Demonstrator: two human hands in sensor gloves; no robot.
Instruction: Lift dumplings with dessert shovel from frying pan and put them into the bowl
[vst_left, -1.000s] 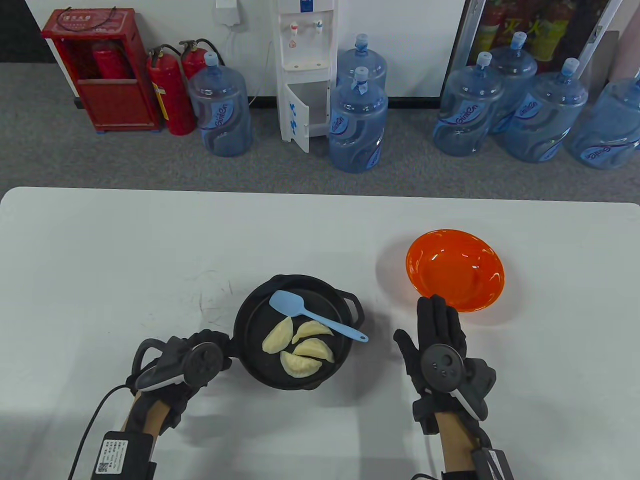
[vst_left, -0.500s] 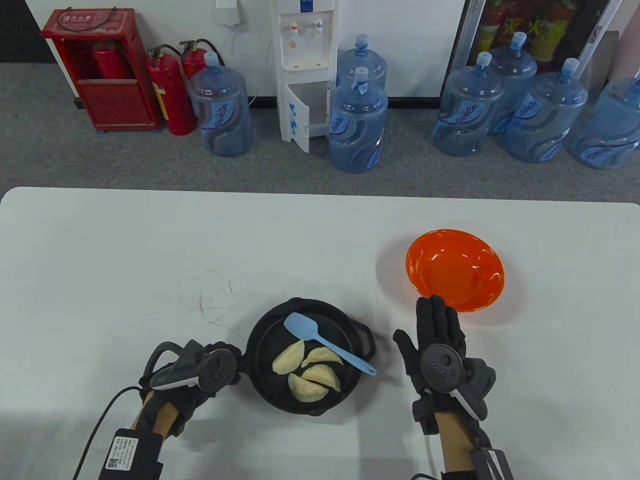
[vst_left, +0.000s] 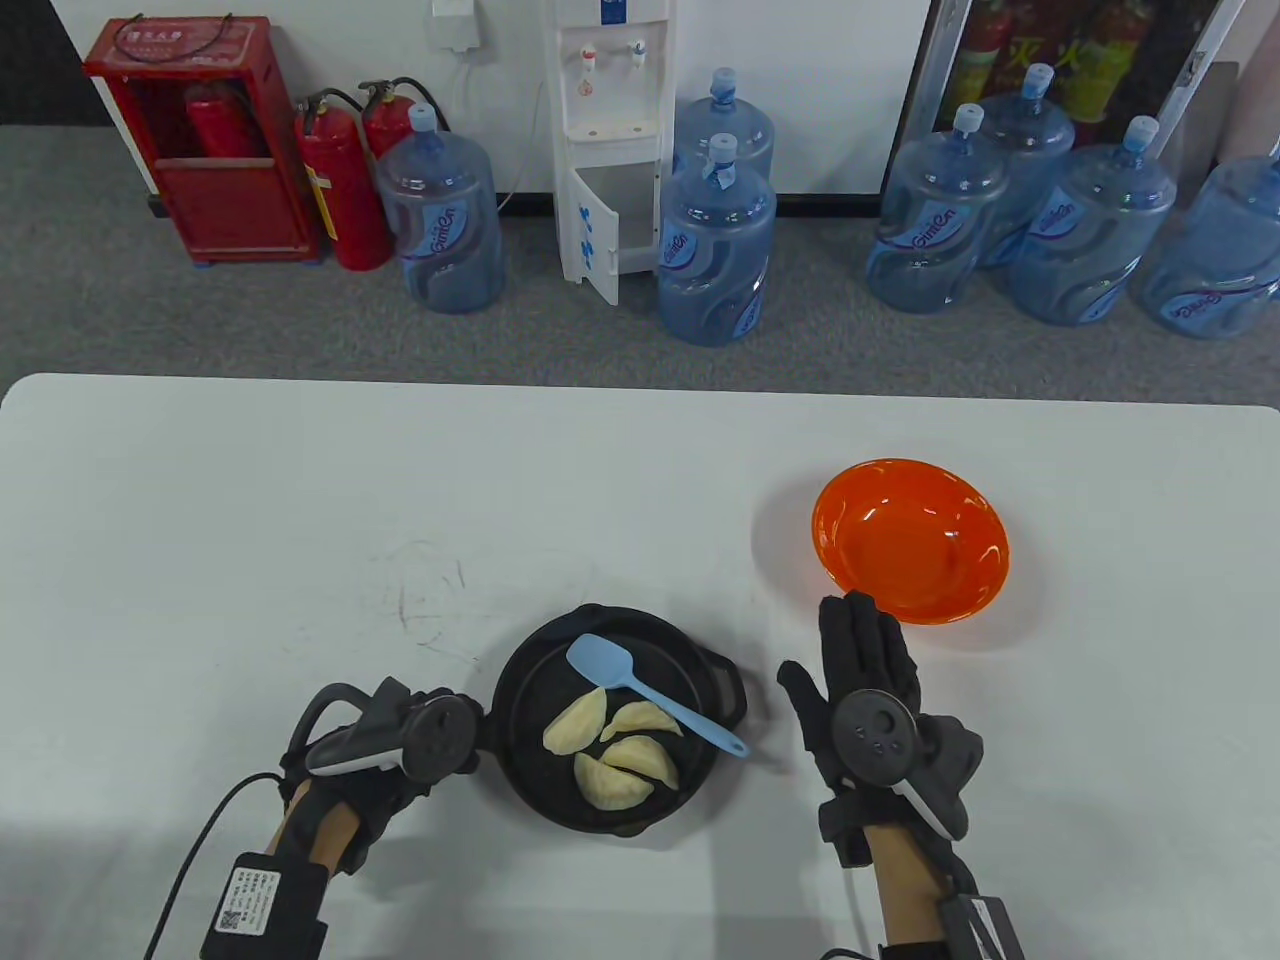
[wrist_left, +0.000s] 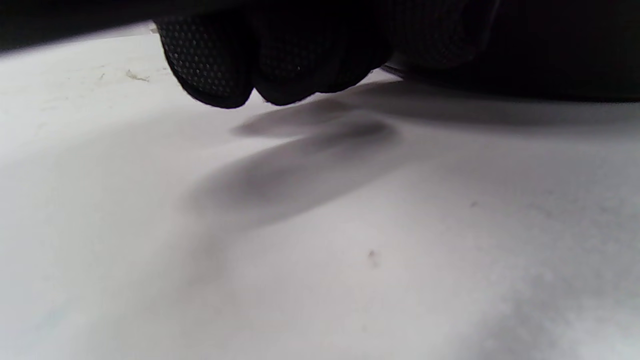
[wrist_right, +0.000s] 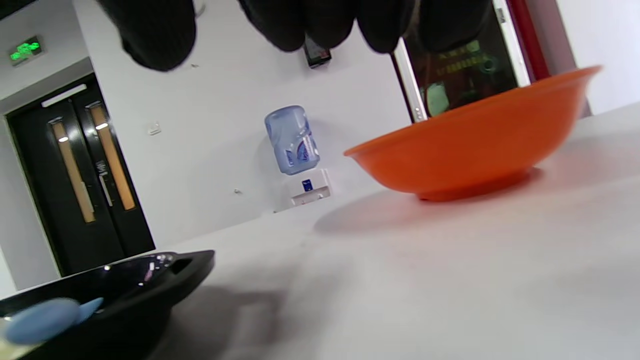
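Note:
A black frying pan (vst_left: 520, 680) sits near the table's front edge with several pale dumplings (vst_left: 575, 722) in it. A light blue dessert shovel (vst_left: 598, 660) lies across the pan, its handle sticking out over the right rim. My left hand (vst_left: 440, 735) grips the pan's left handle; its curled fingers (wrist_left: 280, 65) show in the left wrist view. My right hand (vst_left: 865, 665) lies flat with straight fingers between the pan and the empty orange bowl (vst_left: 910, 540), holding nothing. The right wrist view shows the bowl (wrist_right: 475, 145), the pan (wrist_right: 125, 290) and the shovel (wrist_right: 45, 317).
The white table (vst_left: 300, 500) has faint scuff marks left of the pan. On the floor beyond its far edge stand water bottles (vst_left: 715, 250), a dispenser and red fire extinguishers (vst_left: 340, 190).
My left hand slid the pan right and toward the front edge, then nearly stopped. My right hand shifted slightly left, toward the pan. The bowl stayed put.

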